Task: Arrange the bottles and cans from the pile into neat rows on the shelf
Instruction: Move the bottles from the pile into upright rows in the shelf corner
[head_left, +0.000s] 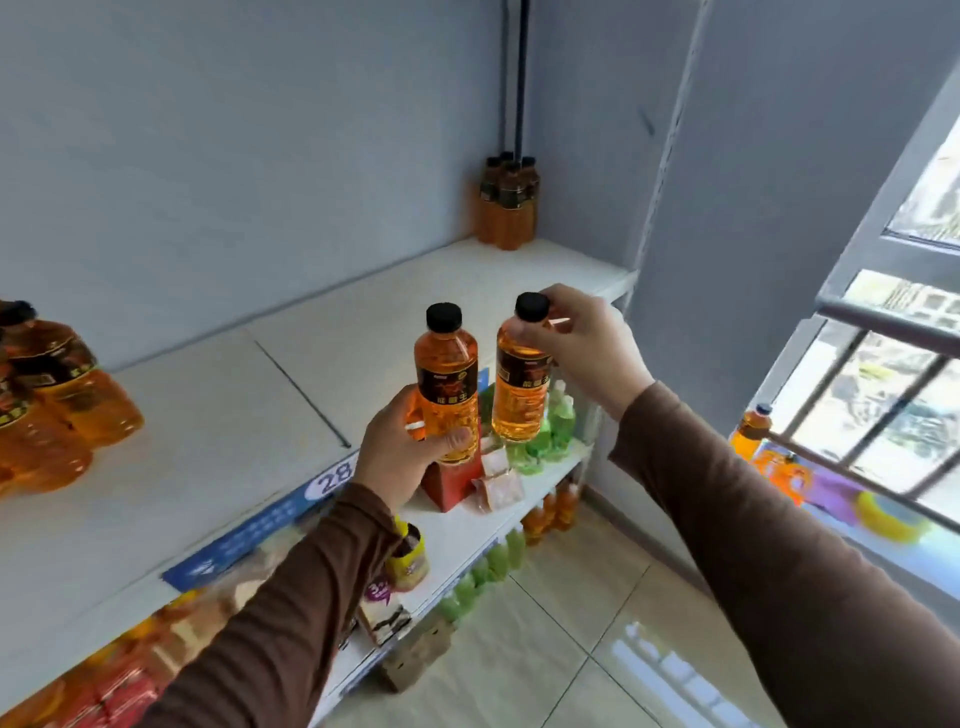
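Head view: the left hand (402, 452) grips one upright orange-liquid plastic bottle with a black cap (448, 384) by its base. The right hand (587, 348) pinches a second such bottle (519, 384) at its neck, above the white shelf (218, 415).

head view: single wide-angle camera, worn at head height, facing forward and down.
it looks obliquely along the white top shelf (218, 426) toward the far corner, with the left hand (410, 452) and right hand (587, 348) close before the lens; lower shelves and floor tiles (571, 623) fall beneath, a window (883, 415) at right.
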